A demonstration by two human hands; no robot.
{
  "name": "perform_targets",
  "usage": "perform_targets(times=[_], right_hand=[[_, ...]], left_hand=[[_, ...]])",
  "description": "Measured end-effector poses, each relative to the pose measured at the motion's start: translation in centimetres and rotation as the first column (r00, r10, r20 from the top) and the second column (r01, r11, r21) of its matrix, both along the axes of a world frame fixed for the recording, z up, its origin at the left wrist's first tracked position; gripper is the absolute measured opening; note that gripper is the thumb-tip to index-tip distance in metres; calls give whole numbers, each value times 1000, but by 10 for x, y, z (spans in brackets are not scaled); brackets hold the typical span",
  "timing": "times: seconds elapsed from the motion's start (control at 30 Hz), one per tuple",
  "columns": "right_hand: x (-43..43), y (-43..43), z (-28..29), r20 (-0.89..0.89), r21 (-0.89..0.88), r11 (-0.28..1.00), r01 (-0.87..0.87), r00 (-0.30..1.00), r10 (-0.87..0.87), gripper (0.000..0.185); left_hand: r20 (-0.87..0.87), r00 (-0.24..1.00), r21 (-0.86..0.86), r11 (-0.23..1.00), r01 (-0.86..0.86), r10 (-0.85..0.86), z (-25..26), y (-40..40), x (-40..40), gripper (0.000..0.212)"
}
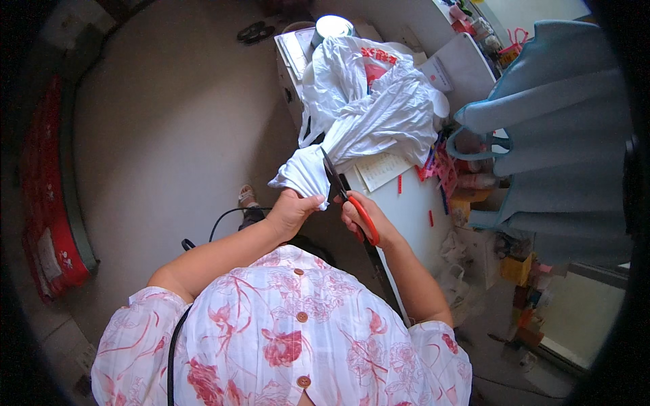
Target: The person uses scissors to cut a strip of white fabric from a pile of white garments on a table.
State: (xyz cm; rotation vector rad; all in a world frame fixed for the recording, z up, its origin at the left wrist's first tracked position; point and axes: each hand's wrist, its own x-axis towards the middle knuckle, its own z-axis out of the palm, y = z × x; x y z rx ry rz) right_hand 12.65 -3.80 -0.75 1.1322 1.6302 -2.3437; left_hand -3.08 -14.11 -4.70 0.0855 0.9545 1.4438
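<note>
My left hand [290, 213] grips a bunched end of white cloth [386, 111], thumb on top, above the floor beside the table. From there the cloth runs up onto the table, where it lies in loose folds. In my right hand [368, 215] is a pair of scissors [364, 218] with red handles and dark blades. The blades point away from me and lie against the cloth's right edge, just past my left thumb. Whether they are parted is hard to tell. Beyond the cloth lies a white plastic bag [335, 66] with red print.
A white table [411, 218] stands to the right, bearing a sheet of paper with writing [383, 170] and small red strips [430, 218]. A round tin [332, 28] stands at its far end. A grey-blue curtain [563, 127] hangs at right. Slippers [255, 33] lie on the floor.
</note>
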Motion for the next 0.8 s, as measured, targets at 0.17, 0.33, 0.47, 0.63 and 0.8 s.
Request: perform_targets(times=[0.17, 0.33, 0.47, 0.63, 0.8], right_hand=[[-3, 0, 4, 33, 15, 998, 66, 997, -66, 35], [2, -2, 2, 142, 181, 983, 27, 988, -54, 35], [20, -14, -8, 82, 170, 981, 98, 990, -113, 35], [3, -37, -24, -78, 96, 867, 488, 872, -482, 41], [-28, -25, -34, -245, 367, 705, 607, 794, -557, 46]], left_hand=[[17, 1000, -1, 1000, -23, 23, -2, 0, 1, 52], [13, 1000, 23, 1000, -18, 18, -1, -1, -2, 51], [3, 999, -4, 999, -46, 46, 3, -1, -3, 51], [2, 1000, 17, 1000, 10, -10, 3, 0, 2, 45], [65, 997, 39, 999, 32, -34, 14, 3, 0, 42]])
